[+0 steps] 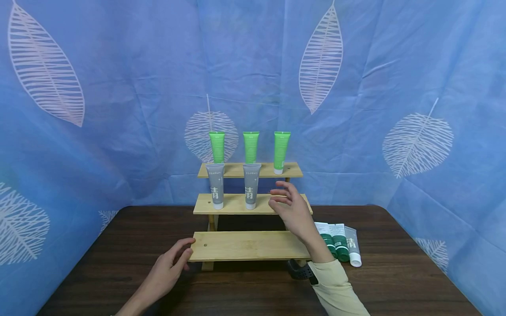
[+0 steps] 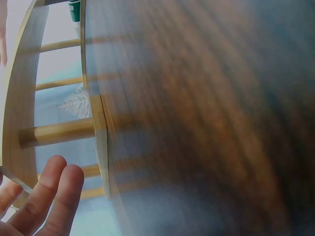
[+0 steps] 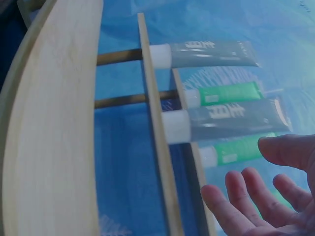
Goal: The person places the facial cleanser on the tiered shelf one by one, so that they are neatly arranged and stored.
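Your left hand [image 1: 168, 267] sits at the left end of the display stand's lowest board [image 1: 251, 246], thumb and fingers parted and pinching nothing; whether the fingertips press the wood, I cannot tell. A shove there could rock the stand, and everything on it balances on narrow caps.

Next along, the left grey tube [image 1: 215, 186] stands cap-down on the middle board [image 1: 234, 204], in front of the left green tube [image 1: 218, 147] on the top board [image 1: 293, 170]. Then comes the second grey tube [image 1: 251, 186], with the centre green tube [image 1: 251, 147] behind it.

The right green tube [image 1: 281, 149] stands above and beyond your right hand [image 1: 293, 210], whose fingers are spread and hold nothing. That hand is over the middle board's right part, near the second grey tube — a careless sweep of the thumb leftward could topple it, and if it fell back it might strike the row behind.

Farther right, two dark green and white tubes [image 1: 341, 248] and a third grey tube [image 1: 353, 245] lie side by side on the table [image 1: 399, 272]; your right forearm passes close, so drawing back low could scatter them.
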`<act>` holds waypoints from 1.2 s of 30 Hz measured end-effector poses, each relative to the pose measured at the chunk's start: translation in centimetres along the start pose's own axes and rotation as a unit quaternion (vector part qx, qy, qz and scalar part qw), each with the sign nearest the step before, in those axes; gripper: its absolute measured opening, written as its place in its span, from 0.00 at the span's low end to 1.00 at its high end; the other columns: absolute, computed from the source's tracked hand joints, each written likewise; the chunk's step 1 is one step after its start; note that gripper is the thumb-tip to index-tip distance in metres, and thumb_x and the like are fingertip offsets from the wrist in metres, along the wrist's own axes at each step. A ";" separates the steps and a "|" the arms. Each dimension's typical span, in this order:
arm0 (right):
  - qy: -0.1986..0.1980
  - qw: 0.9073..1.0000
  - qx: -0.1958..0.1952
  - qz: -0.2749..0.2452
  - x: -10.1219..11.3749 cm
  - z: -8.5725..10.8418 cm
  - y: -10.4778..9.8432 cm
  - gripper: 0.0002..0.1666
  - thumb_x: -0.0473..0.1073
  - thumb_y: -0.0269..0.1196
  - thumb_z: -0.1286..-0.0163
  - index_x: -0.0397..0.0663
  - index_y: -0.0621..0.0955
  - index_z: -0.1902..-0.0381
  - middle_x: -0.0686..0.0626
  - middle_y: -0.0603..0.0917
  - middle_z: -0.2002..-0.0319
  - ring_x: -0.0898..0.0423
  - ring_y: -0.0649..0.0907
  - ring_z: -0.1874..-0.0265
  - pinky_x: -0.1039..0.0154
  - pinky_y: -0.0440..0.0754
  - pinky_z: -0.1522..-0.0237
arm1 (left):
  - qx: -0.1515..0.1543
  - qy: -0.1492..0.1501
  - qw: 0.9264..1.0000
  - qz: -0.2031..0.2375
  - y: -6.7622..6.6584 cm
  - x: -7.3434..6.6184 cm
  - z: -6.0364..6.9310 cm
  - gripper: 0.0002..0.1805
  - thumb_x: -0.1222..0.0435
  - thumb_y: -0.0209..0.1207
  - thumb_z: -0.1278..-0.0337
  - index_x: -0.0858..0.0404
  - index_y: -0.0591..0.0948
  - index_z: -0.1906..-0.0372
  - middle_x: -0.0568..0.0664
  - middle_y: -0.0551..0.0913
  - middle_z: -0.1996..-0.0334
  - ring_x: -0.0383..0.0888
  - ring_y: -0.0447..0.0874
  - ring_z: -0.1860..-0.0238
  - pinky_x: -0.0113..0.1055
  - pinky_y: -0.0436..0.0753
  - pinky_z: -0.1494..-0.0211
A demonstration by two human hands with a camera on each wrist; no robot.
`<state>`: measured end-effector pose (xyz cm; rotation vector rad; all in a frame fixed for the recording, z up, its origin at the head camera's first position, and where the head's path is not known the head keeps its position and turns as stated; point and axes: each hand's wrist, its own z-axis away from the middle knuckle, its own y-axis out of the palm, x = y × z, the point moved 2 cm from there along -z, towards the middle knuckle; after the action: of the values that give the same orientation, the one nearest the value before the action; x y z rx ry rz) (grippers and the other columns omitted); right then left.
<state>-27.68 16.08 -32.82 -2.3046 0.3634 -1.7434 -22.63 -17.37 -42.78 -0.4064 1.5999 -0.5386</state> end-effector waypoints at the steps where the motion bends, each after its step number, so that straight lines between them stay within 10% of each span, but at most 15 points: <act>1: -0.001 1.000 -0.001 0.004 0.1 0.2 -0.4 0.34 0.44 0.65 0.25 0.55 0.66 0.26 0.46 0.80 0.37 0.46 0.79 0.36 0.45 0.79 0.40 | 0.000 0.000 1.000 0.001 0.0 0.0 0.0 0.25 0.47 0.52 0.23 0.52 0.75 0.31 0.48 0.81 0.67 0.41 0.80 0.68 0.37 0.71 0.69; 22: -0.016 0.991 -0.047 0.125 -1.3 4.0 -9.1 0.36 0.52 0.60 0.21 0.50 0.63 0.23 0.40 0.79 0.35 0.42 0.80 0.37 0.41 0.80 0.43 | 0.002 -0.012 1.000 0.001 0.0 0.0 -0.1 0.23 0.48 0.52 0.23 0.48 0.75 0.31 0.50 0.82 0.66 0.43 0.81 0.67 0.37 0.72 0.70; 28: -0.001 0.981 -0.075 0.182 -2.5 4.6 -11.8 0.38 0.53 0.59 0.21 0.44 0.62 0.22 0.36 0.80 0.37 0.40 0.83 0.42 0.54 0.84 0.52 | 0.003 0.000 1.000 -0.005 0.0 -0.2 0.0 0.25 0.46 0.51 0.23 0.52 0.74 0.30 0.49 0.82 0.66 0.42 0.81 0.68 0.38 0.71 0.69; 36: 0.043 0.983 -0.051 0.168 -4.2 4.9 -15.8 0.41 0.56 0.57 0.20 0.40 0.58 0.22 0.32 0.77 0.36 0.66 0.86 0.53 0.67 0.83 0.57 | 0.006 0.001 1.000 -0.010 -0.2 -0.3 0.0 0.24 0.49 0.52 0.22 0.53 0.75 0.30 0.49 0.82 0.70 0.42 0.80 0.68 0.38 0.70 0.71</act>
<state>-23.16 32.56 -32.71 -2.0840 0.8233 -1.6878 -22.66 -17.41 -42.45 -0.4141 1.5952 -0.5641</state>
